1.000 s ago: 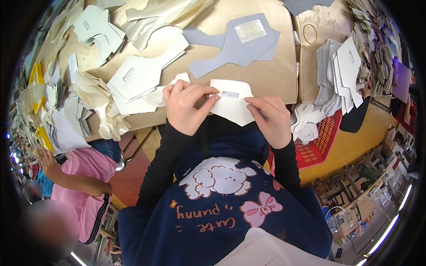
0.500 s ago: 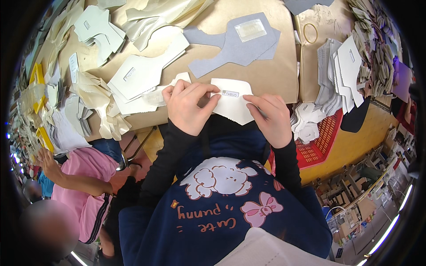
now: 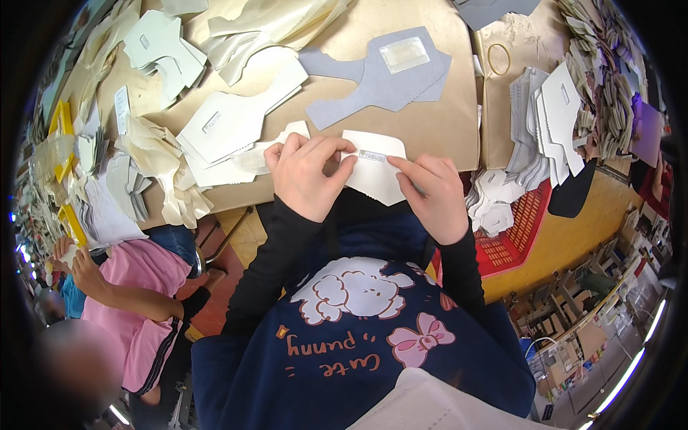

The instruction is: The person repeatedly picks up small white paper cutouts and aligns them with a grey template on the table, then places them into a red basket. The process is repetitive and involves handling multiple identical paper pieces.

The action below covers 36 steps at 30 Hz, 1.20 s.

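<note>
I hold a white cut fabric piece at the near edge of the cardboard-covered table. A small rectangular label lies on its upper part. My left hand grips the piece's left side, fingertips pressing by the label. From the right, my right hand pinches the piece, its forefinger reaching toward the label. Both forearms wear black sleeves.
A grey cut piece with a clear patch lies beyond my hands. White cut pieces pile at left, stacked pieces at right above a red basket. A person in a pink top sits at lower left.
My hands have stayed on the white piece with only small finger shifts near the label. The person in pink has moved an arm slightly.
</note>
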{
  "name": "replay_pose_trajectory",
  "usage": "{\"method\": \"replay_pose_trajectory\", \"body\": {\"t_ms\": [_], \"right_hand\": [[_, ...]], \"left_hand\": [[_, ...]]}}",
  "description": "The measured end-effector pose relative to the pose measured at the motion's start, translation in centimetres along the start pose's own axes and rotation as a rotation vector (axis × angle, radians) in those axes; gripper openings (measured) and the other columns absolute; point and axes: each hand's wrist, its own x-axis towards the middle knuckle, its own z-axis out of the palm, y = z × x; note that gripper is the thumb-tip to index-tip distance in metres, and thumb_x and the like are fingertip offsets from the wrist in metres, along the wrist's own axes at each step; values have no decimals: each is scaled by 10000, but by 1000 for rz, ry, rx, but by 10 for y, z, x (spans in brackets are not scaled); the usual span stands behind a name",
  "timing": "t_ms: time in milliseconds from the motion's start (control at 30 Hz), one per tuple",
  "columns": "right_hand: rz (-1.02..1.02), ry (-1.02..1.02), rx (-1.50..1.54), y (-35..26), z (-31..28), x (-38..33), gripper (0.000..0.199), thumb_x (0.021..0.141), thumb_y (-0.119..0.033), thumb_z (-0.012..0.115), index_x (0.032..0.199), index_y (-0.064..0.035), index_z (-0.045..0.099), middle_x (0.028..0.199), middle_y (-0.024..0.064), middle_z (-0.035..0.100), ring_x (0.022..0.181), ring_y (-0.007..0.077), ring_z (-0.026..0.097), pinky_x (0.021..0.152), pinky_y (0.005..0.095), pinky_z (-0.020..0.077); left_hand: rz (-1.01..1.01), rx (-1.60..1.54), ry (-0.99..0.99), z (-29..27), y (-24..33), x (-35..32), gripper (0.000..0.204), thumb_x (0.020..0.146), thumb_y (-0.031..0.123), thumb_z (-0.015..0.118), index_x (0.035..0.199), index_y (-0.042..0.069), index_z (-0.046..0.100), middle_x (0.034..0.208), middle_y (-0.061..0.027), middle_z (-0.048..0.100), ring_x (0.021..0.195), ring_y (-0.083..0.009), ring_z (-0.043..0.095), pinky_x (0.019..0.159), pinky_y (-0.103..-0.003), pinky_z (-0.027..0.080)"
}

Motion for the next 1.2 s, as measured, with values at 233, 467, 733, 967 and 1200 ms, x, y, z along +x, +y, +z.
{"method": "replay_pose_trajectory", "body": {"t_ms": [233, 467, 733, 967, 1200], "right_hand": [[9, -14, 74, 3, -2, -1, 312, 828, -37, 717, 1132, -107, 738, 724, 33, 515, 714, 214, 553, 745, 353, 409], [0, -20, 44, 3, -1, -2, 311, 831, -42, 714, 1134, -108, 740, 724, 31, 515, 723, 221, 537, 742, 353, 401], [-11, -26, -47, 0, 4, -4, 368, 804, -42, 714, 1145, -174, 751, 737, 19, 487, 741, 203, 533, 756, 348, 400], [-64, -37, -138, -3, 4, -5, 464, 756, -35, 717, 1169, -239, 768, 761, 17, 433, 744, 196, 510, 759, 352, 396], [-63, -48, -148, -3, 4, -4, 461, 741, -28, 715, 1144, -245, 771, 764, 16, 425, 754, 192, 505, 764, 347, 387]], "left_hand": [[-13, 1, -6, 1, 0, 0, 111, 813, 243, 760, 915, 205, 742, 810, 100, 675, 813, -150, 526, 889, -382, 296], [-24, 2, 1, 1, 2, 0, 143, 800, 259, 784, 930, 203, 764, 754, 96, 648, 821, -140, 523, 862, -363, 291], [-58, -12, -5, 4, 3, 0, 112, 836, 270, 774, 925, 204, 760, 750, 77, 641, 821, -146, 525, 858, -366, 286], [-36, -62, 28, 7, 0, -2, 76, 839, 237, 756, 905, 202, 743, 780, 87, 646, 812, -148, 526, 845, -366, 289], [54, -1, 150, 16, -2, -9, 109, 837, 225, 769, 933, 182, 740, 810, 85, 655, 808, -151, 527, 850, -359, 290]]}}
